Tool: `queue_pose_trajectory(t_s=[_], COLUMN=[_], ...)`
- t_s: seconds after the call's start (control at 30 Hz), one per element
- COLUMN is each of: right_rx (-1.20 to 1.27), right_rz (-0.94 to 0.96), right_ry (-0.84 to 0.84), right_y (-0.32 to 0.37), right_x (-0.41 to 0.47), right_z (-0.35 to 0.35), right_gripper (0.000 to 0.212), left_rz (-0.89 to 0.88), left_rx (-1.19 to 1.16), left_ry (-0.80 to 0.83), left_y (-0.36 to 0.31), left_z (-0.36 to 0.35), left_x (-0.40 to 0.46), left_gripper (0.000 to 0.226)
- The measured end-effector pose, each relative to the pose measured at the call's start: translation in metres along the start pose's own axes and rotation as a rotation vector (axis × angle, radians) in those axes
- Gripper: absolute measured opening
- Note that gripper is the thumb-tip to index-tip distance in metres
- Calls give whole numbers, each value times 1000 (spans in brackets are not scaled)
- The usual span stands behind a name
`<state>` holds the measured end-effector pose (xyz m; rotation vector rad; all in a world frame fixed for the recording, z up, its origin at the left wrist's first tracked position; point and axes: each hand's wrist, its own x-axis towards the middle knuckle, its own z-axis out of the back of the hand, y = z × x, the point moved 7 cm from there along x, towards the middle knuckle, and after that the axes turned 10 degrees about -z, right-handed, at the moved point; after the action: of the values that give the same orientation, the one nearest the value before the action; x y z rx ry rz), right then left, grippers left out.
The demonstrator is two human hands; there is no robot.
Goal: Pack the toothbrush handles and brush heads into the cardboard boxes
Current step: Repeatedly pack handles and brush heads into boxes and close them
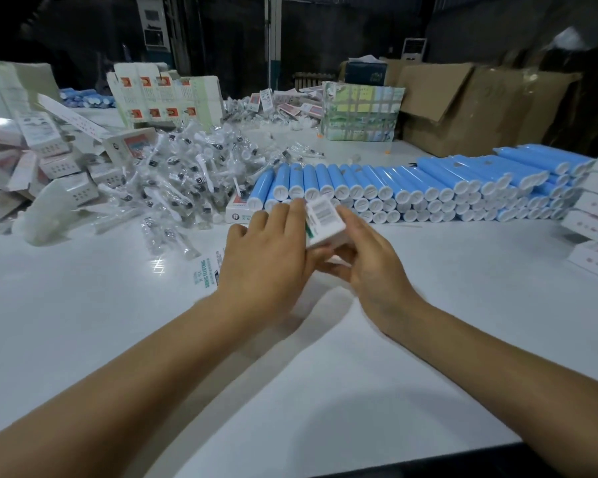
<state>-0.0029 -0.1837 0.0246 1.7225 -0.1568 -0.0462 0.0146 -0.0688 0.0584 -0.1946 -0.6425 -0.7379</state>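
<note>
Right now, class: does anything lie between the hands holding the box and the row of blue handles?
Nothing visible does. Both hands, left hand and right hand, hold the small box just before the blue handles.

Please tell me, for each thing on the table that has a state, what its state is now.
small white box: held above the table by both hands
left hand: fingers on the box
right hand: grips the box
blue handles: stacked lying in rows
brush heads: loose heap, wrapped
brown carton: flaps open
</note>
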Motion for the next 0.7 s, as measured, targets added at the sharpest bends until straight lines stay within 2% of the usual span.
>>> queue_pose_trajectory(t_s=[0.07, 0.1, 0.13, 0.17, 0.23, 0.3, 0.4, 0.43, 0.57, 0.7], right_rx=[-83, -171, -268, -359, -504, -642, -856, -922, -1103, -1047], right_rz=[52, 68, 71, 65, 64, 117, 223, 237, 303, 321], right_ry=[-90, -101, -84, -47, 60, 124, 43, -2, -106, -112], right_y=[3, 2, 0, -4, -11, -13, -6, -4, 0, 6], right_x=[-1, -3, -5, -7, -12, -16, -15, -14, -13, -13], right_z=[7, 5, 1, -6, -23, -37, -34, -29, -19, -14], right_gripper=[35, 41, 49, 58, 70, 70, 63, 61, 57, 55], left_rz=[44, 101, 230, 422, 828, 1033, 1082, 1070, 1074, 1070], left_rx=[-512, -757, -988, -1228, -1742, -2065, -2151, -2100, -1881, -1860], left_ry=[-219, -350, -451, -500, -479, -471, -467, -424, -341, -322], left_y=[8, 14, 23, 31, 36, 33, 33, 33, 38, 38], left_z=[22, 30, 30, 22, -8, -23, -29, -30, -44, -55], left_x=[8, 6, 1, -5, -17, -24, -30, -31, -39, -36], left_gripper=[51, 38, 30, 30, 42, 46, 25, 28, 67, 71])
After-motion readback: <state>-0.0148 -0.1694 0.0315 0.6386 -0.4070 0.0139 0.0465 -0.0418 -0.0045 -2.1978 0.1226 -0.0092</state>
